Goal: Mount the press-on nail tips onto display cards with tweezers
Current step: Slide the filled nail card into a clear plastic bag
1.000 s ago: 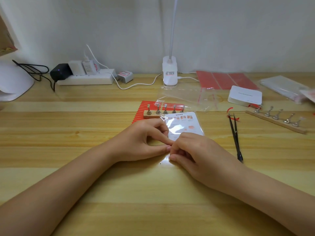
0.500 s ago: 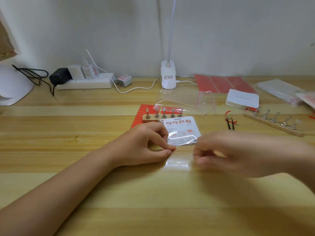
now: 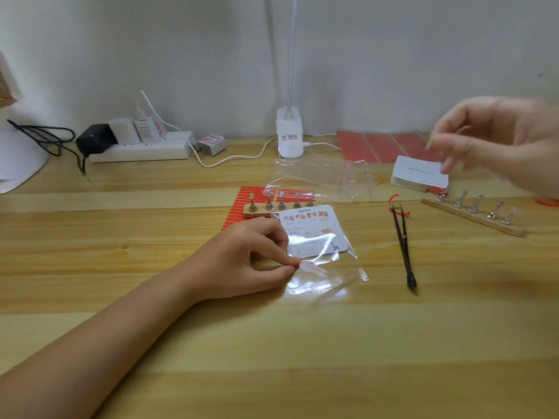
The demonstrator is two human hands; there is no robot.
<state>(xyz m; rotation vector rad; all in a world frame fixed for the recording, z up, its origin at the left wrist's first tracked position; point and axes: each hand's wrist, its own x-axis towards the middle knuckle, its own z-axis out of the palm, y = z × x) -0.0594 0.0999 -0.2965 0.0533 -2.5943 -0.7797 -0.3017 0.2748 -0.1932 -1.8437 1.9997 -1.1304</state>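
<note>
Head view: my right hand (image 3: 496, 143) has left the sleeved card (image 3: 314, 231), blurred toward two o'clock, grip unclear; left hand (image 3: 251, 261) keeps pinching the sleeve; tweezers (image 3: 403, 246) untouched.

Left hand (image 3: 248, 261) — forearm laid flat, reaching in from lower left; thumb and forefinger pinched together at the tips, other fingers (image 3: 272, 237) curled. Right hand (image 3: 496, 140) — raised at upper right, motion-blurred, fingers loosely bent and spread, pointing left; nothing visibly held.
</note>
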